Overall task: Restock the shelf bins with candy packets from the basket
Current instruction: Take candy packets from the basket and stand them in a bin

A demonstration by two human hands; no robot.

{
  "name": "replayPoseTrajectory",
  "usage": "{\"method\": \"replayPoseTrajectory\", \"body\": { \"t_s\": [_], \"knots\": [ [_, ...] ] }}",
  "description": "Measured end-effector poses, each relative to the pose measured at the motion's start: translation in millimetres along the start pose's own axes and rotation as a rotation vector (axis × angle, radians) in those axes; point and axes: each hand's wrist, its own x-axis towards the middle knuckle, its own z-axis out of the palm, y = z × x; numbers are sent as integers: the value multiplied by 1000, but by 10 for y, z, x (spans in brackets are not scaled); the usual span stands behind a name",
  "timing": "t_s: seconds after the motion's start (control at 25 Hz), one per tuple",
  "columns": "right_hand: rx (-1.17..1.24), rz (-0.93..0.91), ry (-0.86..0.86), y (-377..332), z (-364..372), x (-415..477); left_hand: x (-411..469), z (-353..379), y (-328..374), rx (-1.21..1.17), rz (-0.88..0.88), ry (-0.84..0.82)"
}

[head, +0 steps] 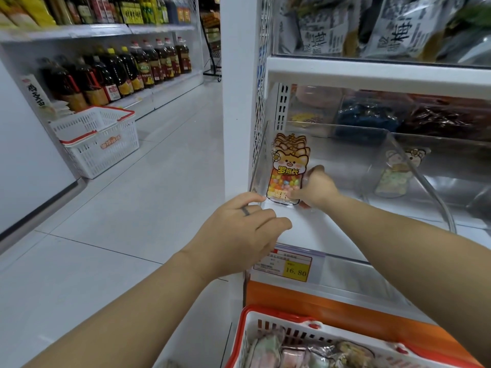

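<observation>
Candy packets (288,172), flat fox-shaped pouches with clear windows of coloured beans, stand upright as a stack at the left end of the clear plastic shelf bin (414,166). Expect them to be light, crinkly and slippery, so grip the edges. Your right hand (317,191) has its fingers (295,193) clamped on the stack's right edge. Your left hand (239,235) hangs at the bin's front-left corner, fingers loosely apart and holding nothing.

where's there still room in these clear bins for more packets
Left bin: bare floor between the right hand holding the candy packets and the clear divider. Next bin: mostly bare beside the lone pastel packet. Crowded: the left wall, where the packets stand stacked, and the back bins full of dark bags.
</observation>
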Motion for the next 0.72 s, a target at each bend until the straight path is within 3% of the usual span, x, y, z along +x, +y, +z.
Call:
{"method": "replayPoseTrajectory", "body": {
  "t_s": [0.16,0.72],
  "knots": [
    [13,-44,64,-29,2,27,11,-2,-1,2,11,11],
    [1,74,-90,49,-98,-22,18,11,-7,34,-9,-10]
  ]
}}
